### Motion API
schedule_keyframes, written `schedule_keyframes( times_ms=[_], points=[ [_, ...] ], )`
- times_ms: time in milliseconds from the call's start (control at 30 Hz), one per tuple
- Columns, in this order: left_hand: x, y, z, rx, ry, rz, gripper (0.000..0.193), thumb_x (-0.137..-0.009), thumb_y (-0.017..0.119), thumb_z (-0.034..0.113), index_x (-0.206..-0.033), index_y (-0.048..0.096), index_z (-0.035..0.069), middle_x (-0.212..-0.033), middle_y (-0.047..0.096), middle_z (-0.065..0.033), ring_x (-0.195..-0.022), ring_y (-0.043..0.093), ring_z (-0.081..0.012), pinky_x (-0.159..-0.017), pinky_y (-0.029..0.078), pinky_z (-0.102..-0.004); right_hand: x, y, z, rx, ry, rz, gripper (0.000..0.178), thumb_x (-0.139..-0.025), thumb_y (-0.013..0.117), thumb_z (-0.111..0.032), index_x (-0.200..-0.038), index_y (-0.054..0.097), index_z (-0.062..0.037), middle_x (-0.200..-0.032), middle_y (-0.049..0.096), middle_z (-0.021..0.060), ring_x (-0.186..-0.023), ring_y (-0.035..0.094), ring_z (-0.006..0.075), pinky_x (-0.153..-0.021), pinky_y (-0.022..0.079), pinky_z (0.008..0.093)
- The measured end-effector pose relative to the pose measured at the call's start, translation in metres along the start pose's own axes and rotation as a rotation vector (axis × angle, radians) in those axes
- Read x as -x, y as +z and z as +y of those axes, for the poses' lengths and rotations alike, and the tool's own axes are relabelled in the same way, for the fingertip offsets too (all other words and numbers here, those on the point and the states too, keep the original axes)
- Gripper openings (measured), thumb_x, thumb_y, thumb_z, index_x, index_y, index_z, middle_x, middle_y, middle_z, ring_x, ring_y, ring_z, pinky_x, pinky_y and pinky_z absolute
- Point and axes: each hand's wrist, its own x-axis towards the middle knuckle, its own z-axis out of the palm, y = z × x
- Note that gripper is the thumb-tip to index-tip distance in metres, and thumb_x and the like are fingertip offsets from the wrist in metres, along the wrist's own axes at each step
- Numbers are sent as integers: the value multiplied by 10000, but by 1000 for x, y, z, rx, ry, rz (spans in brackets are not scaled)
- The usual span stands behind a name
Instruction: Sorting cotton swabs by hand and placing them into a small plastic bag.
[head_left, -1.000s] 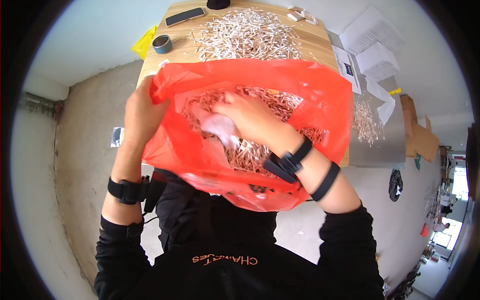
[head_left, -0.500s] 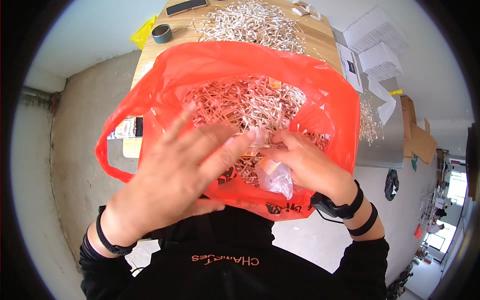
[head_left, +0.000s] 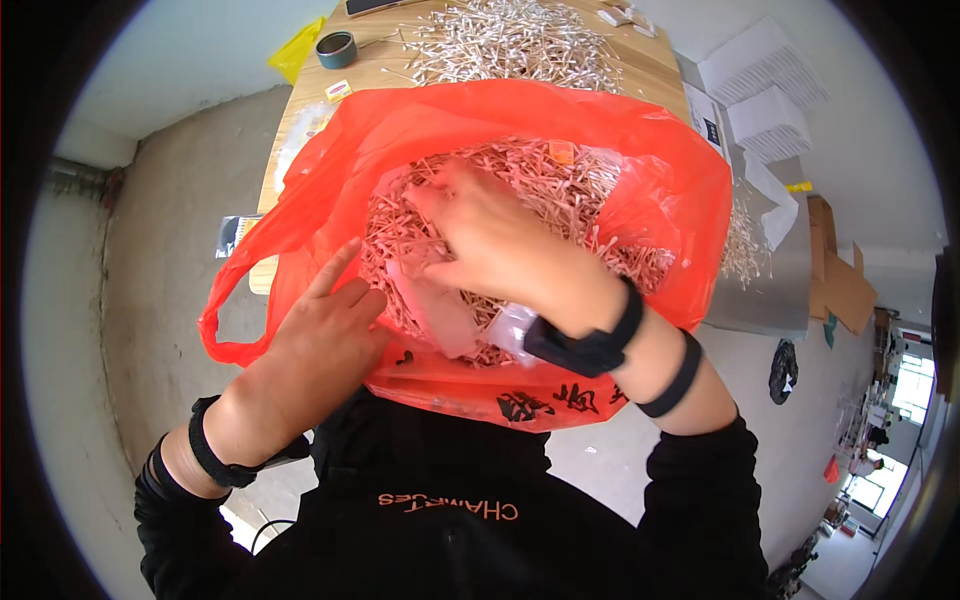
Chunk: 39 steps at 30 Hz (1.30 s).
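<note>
**Red bag of small sticks held open at the table edge**

A red plastic bag [head_left: 660, 190] is seen in the middle of the view, between the person's chest and the near edge of a wooden table [head_left: 300, 150]. It is filled with a heap of thin pale sticks [head_left: 560, 190]. The right hand [head_left: 495, 235] is pushed into the mouth of the bag, palm down, with the fingers spread loosely over the sticks; nothing is seen to be gripped by it, though its palm side is hidden. Just below that hand, small clear plastic pouches [head_left: 445, 310] are lying on the sticks.

The left hand [head_left: 320, 335] is laid flat against the outside of the bag's near-left wall, with the forefinger stretched up along the plastic; the hand is open and nothing is clenched in it. A loop handle [head_left: 240, 300] of the bag hangs beside it on the left.

On the table beyond the bag, a second large pile of sticks [head_left: 510, 40] is spread out. A roll of tape [head_left: 336, 48] stands near the table's far-left corner, with a yellow sheet [head_left: 295, 50] just beside it. White cartons [head_left: 765, 95] are stacked to the right of the table.
</note>
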Motion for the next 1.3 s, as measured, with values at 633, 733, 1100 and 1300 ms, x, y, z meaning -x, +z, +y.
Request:
schedule_keyframes(
  times_ms=[633, 733, 1100, 1300],
  points=[
    [11, 3, -2, 28, -181, 127, 35, -689, 609, 95, -657, 601, 82, -830, 538, -65, -938, 562, -238, -1121, 288, -483, 13, -7, 58, 16, 173, 63, 490, -680, 692, -99, -1162, 606, -91, -1046, 592, 160, -981, 588, 371, -853, 486, 444],
    [8, 4, -7, -58, -202, 118, 36, -688, 612, 104, -667, 617, 75, -975, 599, -109, -1037, 558, -259, -1113, 283, -493, 30, -31, 60, 40, 52, 59, 434, -695, 661, -50, -1126, 622, -83, -1040, 586, 156, -961, 587, 368, -821, 481, 450],
    [-3, -10, -10, -6, -257, 157, 72, -653, 638, 48, -686, 575, 36, -1383, 447, -231, -1230, 477, -336, -1076, 272, -562, 107, -75, 44, 36, 301, -293, 543, -670, 754, -56, -1195, 615, -81, -1160, 488, 146, -1118, 468, 367, -947, 419, 414],
    [-12, -12, -12, -84, -232, 241, 65, -676, 618, 111, -660, 593, 53, -1343, 492, -215, -1212, 498, -300, -1121, 248, -530, 71, -74, 24, -7, 101, -98, 579, -678, 746, -58, -1230, 574, -38, -1221, 453, 190, -1170, 473, 391, -959, 435, 410]
  ],
)
